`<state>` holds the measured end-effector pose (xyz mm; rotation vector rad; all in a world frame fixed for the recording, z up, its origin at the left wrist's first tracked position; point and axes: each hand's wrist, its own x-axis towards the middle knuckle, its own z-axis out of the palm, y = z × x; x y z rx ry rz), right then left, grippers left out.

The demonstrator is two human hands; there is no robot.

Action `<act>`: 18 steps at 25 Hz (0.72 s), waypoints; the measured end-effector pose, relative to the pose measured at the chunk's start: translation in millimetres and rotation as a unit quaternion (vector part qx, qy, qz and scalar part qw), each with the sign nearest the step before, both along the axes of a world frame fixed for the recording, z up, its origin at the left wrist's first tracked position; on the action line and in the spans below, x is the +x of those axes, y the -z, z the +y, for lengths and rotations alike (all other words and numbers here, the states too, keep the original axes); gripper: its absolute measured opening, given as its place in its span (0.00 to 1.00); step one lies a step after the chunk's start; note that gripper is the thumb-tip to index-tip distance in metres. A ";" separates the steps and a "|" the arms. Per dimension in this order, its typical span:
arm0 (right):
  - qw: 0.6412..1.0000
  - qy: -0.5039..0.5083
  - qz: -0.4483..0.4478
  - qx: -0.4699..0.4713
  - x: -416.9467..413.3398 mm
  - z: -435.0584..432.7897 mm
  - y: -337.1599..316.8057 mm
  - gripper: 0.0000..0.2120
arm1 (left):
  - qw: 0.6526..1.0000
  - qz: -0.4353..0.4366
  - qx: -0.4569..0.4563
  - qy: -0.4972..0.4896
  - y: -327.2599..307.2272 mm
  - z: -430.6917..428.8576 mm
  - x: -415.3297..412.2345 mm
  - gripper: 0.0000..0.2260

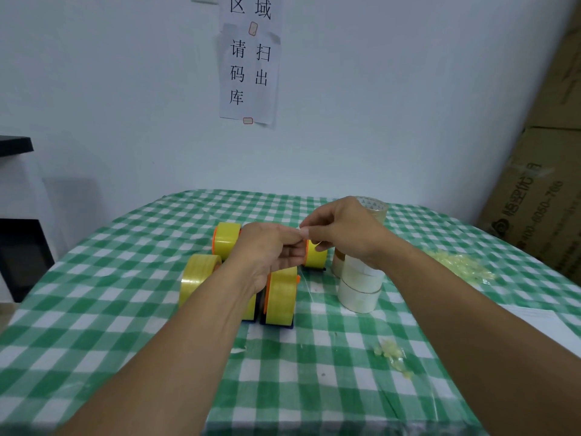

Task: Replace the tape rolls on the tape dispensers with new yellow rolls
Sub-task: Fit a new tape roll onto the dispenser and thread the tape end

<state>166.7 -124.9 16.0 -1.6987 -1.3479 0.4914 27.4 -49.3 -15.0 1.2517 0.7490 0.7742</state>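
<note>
- Left hand [267, 250] and right hand [342, 231] meet above the near dispenser [279, 297], both pinching one small pale tape end [303, 229], likely freeing it for threading.
- Yellow rolls [198, 278] sit left of that dispenser; clear rolls [358, 284] stacked right, probably the removed ones.

Head cam, fwd-down, close over table [132, 357]

Two bare forearms – no sleeves, no watch/rings – left hand [267, 251] & right hand [349, 229], short nails.
</note>
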 end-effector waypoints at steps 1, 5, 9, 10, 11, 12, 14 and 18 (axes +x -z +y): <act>1.000 -0.007 0.019 -0.008 1.7 -1.8 0.2 0.06 | 1.000 -0.008 -0.010 0.000 0.1 -0.1 -0.4 0.05; 0.978 -0.038 0.207 -0.007 5.1 -8.1 0.4 0.06 | 0.990 -0.081 -0.089 0.070 -2.4 -4.5 -3.8 0.05; 0.961 -0.014 0.269 0.063 4.0 -9.5 3.1 0.01 | 0.969 -0.152 -0.159 0.114 -6.5 -13.1 0.0 0.05; 0.963 -0.010 0.259 0.070 2.7 -11.0 3.7 0.01 | 0.965 -0.163 -0.171 0.115 -6.3 -15.0 1.2 0.05; 0.964 -0.008 0.257 0.072 0.7 -14.8 3.9 0.02 | 0.961 -0.172 -0.182 0.119 -5.6 -17.8 1.5 0.05; 0.962 -0.009 0.265 0.072 -0.8 -19.2 4.0 0.02 | 0.957 -0.178 -0.188 0.127 -4.7 -20.9 1.4 0.06; 0.953 -0.019 0.294 0.064 -0.4 -29.1 5.3 0.04 | 0.952 -0.184 -0.193 0.151 -1.6 -28.4 -0.1 0.06; 0.943 -0.067 0.324 0.026 2.6 -51.1 9.2 0.06 | 0.938 -0.174 -0.221 0.202 6.4 -46.4 -3.8 0.06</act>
